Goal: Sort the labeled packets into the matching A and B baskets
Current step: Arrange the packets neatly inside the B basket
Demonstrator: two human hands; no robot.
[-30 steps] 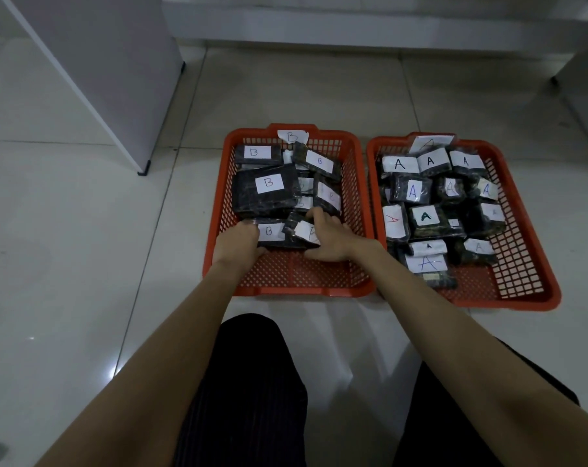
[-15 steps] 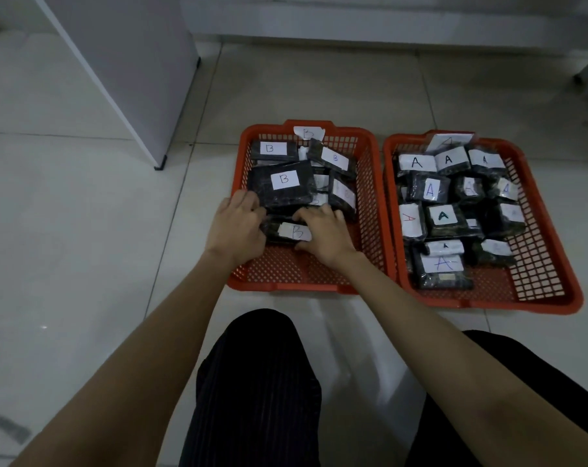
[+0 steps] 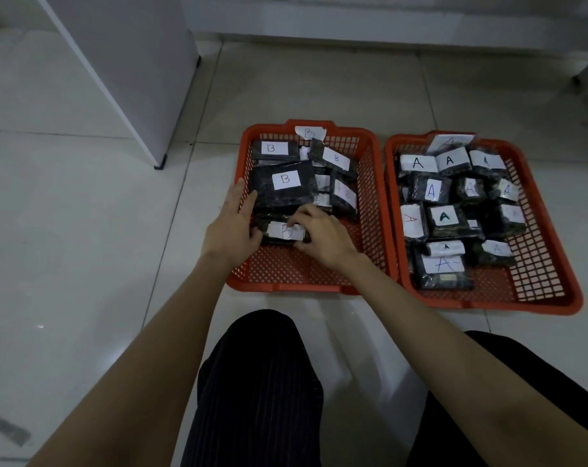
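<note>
Below, tiled floor (image 3: pixel 83 230) w/ two orange baskets: B basket (image 3: pixel 370 210) as landmark; A basket (image 3: pixel 555 264) just to its right, touching or nearly so, filled w/ A-labeled packets. Large B packet (image 3: pixel 284 190) lies mid-basket. Small B packet (image 3: pixel 282 232) sits just nearer than it, betw. both hands. Left hand (image 3: pixel 232 227): fingers straight, pressing packets' left sides. Right hand (image 3: pixel 323 232): curled fingers pinch small packet's right end.

orange baskets (image 3: pixel 370 210), seemingly black packets (image 3: pixel 286 193)
</note>
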